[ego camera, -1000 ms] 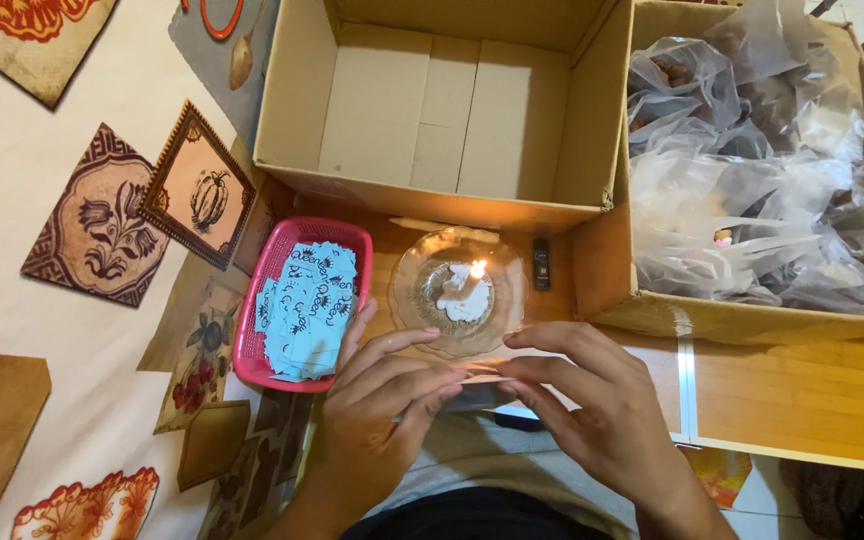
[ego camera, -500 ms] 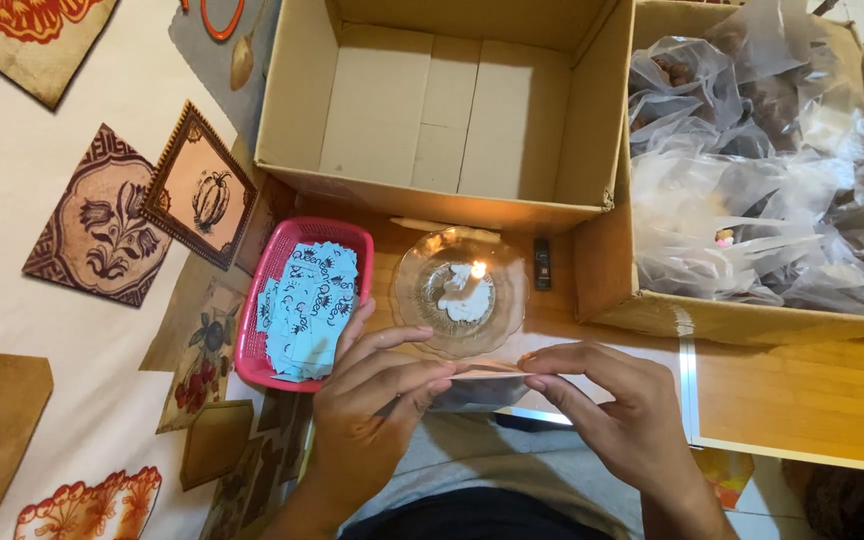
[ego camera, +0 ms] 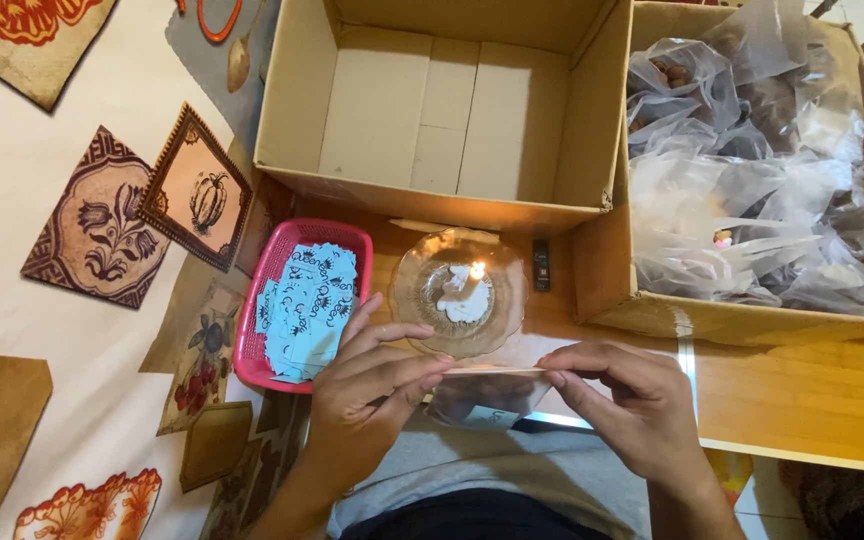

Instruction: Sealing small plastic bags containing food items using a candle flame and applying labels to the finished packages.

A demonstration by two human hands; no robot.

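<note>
My left hand (ego camera: 367,395) and my right hand (ego camera: 627,400) pinch the two ends of the top edge of a small clear plastic bag (ego camera: 487,395), stretched flat between them. The bag hangs below my fingers with dark contents and a pale blue label inside. Just beyond it stands a glass dish (ego camera: 460,290) with a short white candle (ego camera: 467,290) burning in it. The bag's edge lies at the near rim of the dish.
A pink tray (ego camera: 272,290) of pale blue paper labels sits left of the dish. A small black lighter (ego camera: 541,264) lies to its right. Behind are an open cardboard box (ego camera: 442,100) and a box of filled plastic bags (ego camera: 762,160). Patterned cloth covers the left.
My hands have drawn apart and slightly toward me, stretching the bag's top edge straight. The bag now hangs lower, showing its label.
</note>
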